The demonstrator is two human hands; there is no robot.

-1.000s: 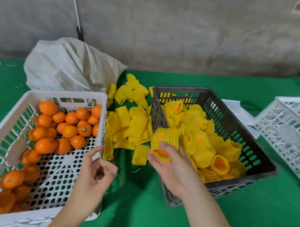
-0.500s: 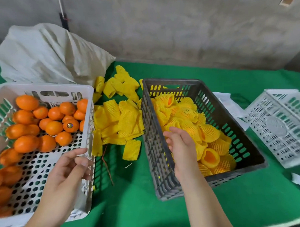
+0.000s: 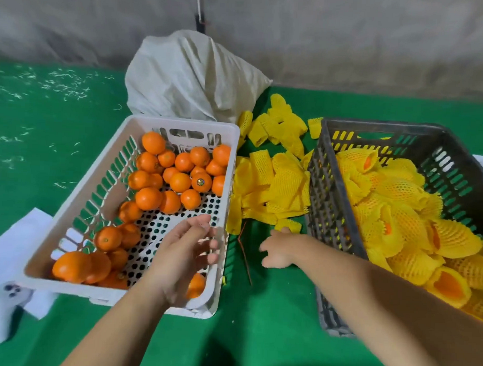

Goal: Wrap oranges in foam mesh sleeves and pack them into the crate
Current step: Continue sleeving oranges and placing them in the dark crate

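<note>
A white crate on the left holds several bare oranges. Loose yellow foam mesh sleeves lie piled on the green table between the crates. The dark grey crate on the right is filled with several sleeve-wrapped oranges. My left hand hovers over the white crate's near right corner, fingers loosely curled, holding nothing. My right hand lies low on the table beside the grey crate, fingers spread, its tips next to the nearest loose sleeve; it grips nothing.
A stuffed white sack stands behind the crates against the grey wall. White paper lies under the white crate's left side, and a white controller rests at the front left. A thin brown twig lies between the crates.
My right hand let go of the wrapped orange in the grey crate and moved left to the table by the loose sleeves. The view swung left. My left hand stays over the white crate.
</note>
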